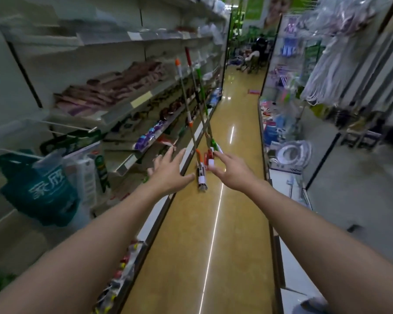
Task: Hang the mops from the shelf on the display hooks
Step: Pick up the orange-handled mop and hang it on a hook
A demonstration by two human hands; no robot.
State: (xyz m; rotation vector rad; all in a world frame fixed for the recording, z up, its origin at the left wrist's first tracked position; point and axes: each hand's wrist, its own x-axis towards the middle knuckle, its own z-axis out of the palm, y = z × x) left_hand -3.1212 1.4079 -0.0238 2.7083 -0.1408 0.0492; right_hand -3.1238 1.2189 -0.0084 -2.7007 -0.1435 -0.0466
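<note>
Three mops lean against the left shelving with their heads on the floor: one with an orange-tipped handle (183,91), one with a red-tipped handle (192,73) and one with a green handle (202,91). Their folded heads (202,175) stand close together on the aisle floor. My left hand (168,171) reaches forward with fingers spread, just left of the mop heads and holding nothing. My right hand (230,171) reaches in from the right, its fingertips at the red and white mop head (209,158). The frame is blurred by motion.
Stocked shelves (123,105) run along the left, with a teal bag (43,191) hanging near me. On the right stand racks of hanging goods (327,71) and boxed items (290,155). The shiny yellow aisle floor (213,234) runs ahead to people seated far off.
</note>
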